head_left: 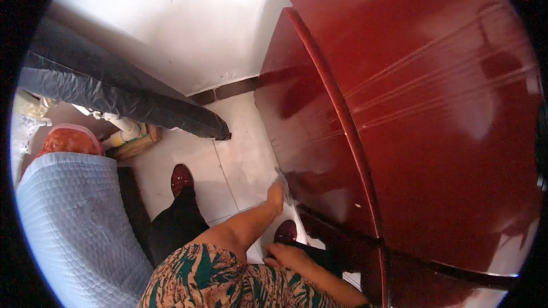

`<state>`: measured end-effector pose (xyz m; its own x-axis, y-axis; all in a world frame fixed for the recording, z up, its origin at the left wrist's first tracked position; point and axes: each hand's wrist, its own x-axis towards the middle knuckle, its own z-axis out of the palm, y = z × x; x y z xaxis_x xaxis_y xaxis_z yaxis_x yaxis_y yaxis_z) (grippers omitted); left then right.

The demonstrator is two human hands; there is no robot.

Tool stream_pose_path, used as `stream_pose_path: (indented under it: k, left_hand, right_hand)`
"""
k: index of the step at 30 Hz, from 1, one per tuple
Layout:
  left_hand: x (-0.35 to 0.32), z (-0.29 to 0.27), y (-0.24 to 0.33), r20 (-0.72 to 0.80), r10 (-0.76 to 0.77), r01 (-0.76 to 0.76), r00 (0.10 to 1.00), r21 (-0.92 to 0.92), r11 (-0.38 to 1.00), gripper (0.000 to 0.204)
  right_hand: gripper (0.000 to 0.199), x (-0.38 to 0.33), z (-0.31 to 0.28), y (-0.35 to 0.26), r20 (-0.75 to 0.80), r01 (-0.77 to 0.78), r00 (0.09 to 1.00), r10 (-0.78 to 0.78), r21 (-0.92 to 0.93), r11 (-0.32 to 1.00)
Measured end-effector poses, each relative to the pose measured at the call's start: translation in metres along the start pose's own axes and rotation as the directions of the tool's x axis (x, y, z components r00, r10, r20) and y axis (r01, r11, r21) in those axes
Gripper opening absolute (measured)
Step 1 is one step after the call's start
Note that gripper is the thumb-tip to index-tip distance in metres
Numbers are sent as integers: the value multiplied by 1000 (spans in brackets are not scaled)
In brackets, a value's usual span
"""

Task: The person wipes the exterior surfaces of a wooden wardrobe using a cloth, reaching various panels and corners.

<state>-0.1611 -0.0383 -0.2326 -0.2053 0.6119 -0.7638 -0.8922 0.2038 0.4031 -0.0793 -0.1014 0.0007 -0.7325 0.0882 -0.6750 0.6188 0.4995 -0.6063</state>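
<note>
My left arm reaches forward to the bottom of a glossy dark red panel (434, 154). At its lower edge, my left hand (276, 195) is closed on a small greyish cloth (282, 178), partly hidden by the fingers and blurred. The cloth touches the panel close to the floor. A raised red strip (337, 100) curves along the panel, and pale streaks cross the surface beside it. My right hand (286, 255) is held low in front of my body, above a dark red shoe (286, 231). Its fingers are loosely bent, thumb apart, with nothing visible in them.
On the left stands something under a light blue quilted cover (85, 211). A long dark wrapped bar (131, 94) slants above the floor, with white pipes (123, 128) beneath it. White floor tiles (228, 179) meet a white wall (188, 28) behind a dark skirting (234, 88).
</note>
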Motion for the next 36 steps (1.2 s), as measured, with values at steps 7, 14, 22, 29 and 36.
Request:
stream_pose_path:
  k: [7,14,22,29,36]
  left_hand:
    - [-31,21,1,-31,-138,133,990,-115,984,32]
    - [-2,38,98,-91,158,-175,983,-221,959,39]
    - [-21,26,106,-225,300,-352,927,-247,903,39]
    - [-75,42,118,-100,182,-207,978,-385,899,38]
    - [-180,84,110,33,296,-294,955,-51,954,45]
  right_hand:
    - [43,-4,11,5,-133,38,990,-37,3,999]
    - [43,-4,14,4,-173,68,983,-58,54,996]
    - [39,-5,12,-1,-205,8,979,1,42,999]
    - [39,-4,12,-4,-234,-3,972,12,39,999]
    - [40,-11,10,-10,-252,-25,968,20,-17,1000]
